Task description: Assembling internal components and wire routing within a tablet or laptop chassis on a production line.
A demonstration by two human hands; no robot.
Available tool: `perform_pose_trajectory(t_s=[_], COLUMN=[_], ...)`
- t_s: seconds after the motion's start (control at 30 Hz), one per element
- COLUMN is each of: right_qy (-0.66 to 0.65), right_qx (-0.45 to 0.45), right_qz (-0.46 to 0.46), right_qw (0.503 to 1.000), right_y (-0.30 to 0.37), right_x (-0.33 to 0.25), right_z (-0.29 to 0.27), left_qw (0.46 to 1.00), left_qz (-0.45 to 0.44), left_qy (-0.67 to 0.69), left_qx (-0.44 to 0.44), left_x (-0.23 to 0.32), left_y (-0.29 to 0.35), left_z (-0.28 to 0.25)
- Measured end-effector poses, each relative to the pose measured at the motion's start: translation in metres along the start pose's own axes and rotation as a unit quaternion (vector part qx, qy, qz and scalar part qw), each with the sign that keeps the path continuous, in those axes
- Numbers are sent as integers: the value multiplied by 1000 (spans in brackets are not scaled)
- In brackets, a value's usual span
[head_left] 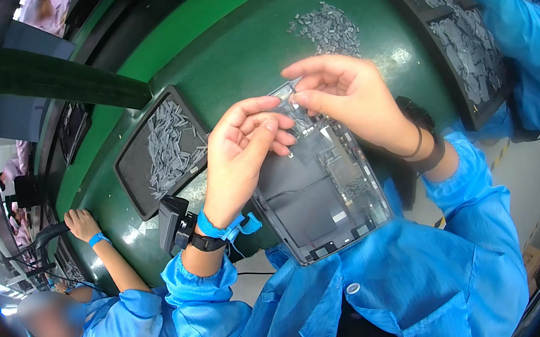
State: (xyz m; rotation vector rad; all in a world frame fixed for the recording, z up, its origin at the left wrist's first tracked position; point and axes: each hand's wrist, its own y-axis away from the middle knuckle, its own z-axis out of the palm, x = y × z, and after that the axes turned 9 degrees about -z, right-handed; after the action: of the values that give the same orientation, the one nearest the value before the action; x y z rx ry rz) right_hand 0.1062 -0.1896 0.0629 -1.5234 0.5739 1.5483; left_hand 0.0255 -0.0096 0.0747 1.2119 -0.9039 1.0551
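Landmark: the opened tablet shell [323,194], dark grey, its inside facing me, tilted over the green worktop [243,52] just above my lap.
My left hand [241,155]: at the shell's left edge, fingers [268,123] loosely curled with the tips resting on its upper left part; whether they pinch anything small I cannot tell.
My right hand [351,94]: above the shell's top corner, thumb and forefinger closed together on the corner; the other fingers are spread.
Wrists: a blue strap [226,229] and a black band on my left wrist, below the shell's left edge; a black band [428,150] on my right, to the shell's upper right.
Black tray [134,166]: left of the shell, holding small grey strips.
Loose pile of grey parts [329,29]: on the worktop above the shell.
Second tray [464,44]: upper right of the shell, also full of grey pieces.
Co-worker's hand [82,224]: lower left of the shell, well apart, on the worktop.
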Motion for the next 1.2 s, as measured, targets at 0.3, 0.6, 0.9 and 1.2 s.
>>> perform_pose_trajectory(t_s=[0.3, 0.6, 0.9, 1.2], right_qy=[209, 616, 618, 557], right_qx=[-52, -248, -222, -272], right_qz=[-33, -320, -272, -303], right_qw=[976, 675, 703, 724], right_y=[-27, -47, -59, -56], right_x=[13, 19, 21, 31], right_z=[-36, -28, -23, -35], left_qw=[979, 864, 782, 753], left_qz=[37, 162, 305, 321], left_qy=[-189, -463, -527, -556], left_qx=[69, 113, 137, 144], left_x=[5, -15, -28, -27], left_y=[-28, -67, -70, -62], left_z=[-17, -15, -12, -15])
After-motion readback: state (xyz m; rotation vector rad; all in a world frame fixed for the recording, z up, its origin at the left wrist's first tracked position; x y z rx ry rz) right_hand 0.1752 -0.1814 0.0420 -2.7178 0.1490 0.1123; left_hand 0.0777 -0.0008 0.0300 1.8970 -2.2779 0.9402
